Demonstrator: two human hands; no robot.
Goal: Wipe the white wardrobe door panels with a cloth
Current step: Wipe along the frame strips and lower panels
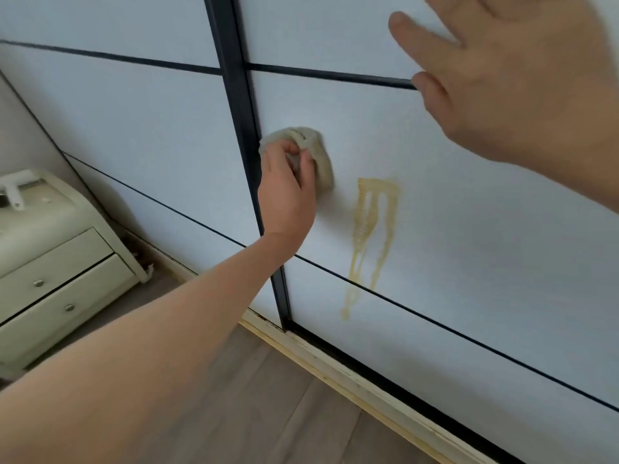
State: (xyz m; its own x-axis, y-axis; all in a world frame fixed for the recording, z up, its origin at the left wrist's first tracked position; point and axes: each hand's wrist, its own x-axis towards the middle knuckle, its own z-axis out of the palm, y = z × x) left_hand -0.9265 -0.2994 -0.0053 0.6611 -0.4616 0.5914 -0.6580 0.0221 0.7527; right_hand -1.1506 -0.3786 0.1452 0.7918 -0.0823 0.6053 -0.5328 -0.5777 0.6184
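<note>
Cloth (311,152), bunched at frame centre, is pinched by the left hand (286,192) against the white door panel (469,212), beside the dark frame bar (239,105); a yellow stain (371,222) runs lower right; right hand (522,72), upper right, fingers spread flat

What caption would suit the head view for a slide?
Left hand presses a cloth on the white wardrobe door beside a yellow drip stain; right hand open.

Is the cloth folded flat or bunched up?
Bunched up: the cloth shows creases and lumps in the left hand's grip against the door.
</note>
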